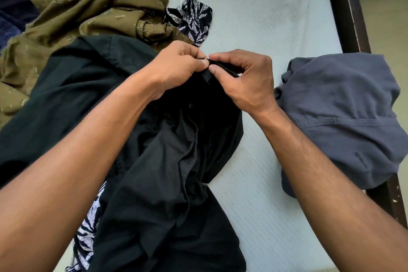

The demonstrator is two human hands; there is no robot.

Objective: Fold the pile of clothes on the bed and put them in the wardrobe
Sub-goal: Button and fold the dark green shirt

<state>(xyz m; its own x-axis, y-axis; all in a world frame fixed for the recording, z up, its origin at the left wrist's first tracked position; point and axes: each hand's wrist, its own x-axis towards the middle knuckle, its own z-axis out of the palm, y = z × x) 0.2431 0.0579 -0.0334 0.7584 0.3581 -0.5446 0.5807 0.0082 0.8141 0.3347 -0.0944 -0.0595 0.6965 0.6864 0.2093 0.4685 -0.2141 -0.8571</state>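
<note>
A black shirt (165, 172) is spread, rumpled, down the middle of the bed (276, 17), its lower part reaching the near edge. Its top end, by the collar, is pinched from both sides. The left hand (176, 68) and the right hand (247, 81) are brought together, thumb against curled fingers. Each grip is closed on a small bit of black cloth, and the two nearly touch. A button (191, 105) is seen on the front just below.

The step in hand is judged to be fastening or straightening the collar before folding; which of the two cannot be told. The rest of the pile, with an olive shirt (88, 17) and a patterned cloth (192, 17), is heaped toward the far left corner. A grey garment (342, 106) is bunched at the right edge.

Next, the shirt needs to be laid flat and smoothed so that sleeves and sides can be folded in squarely. No wardrobe is in view.
</note>
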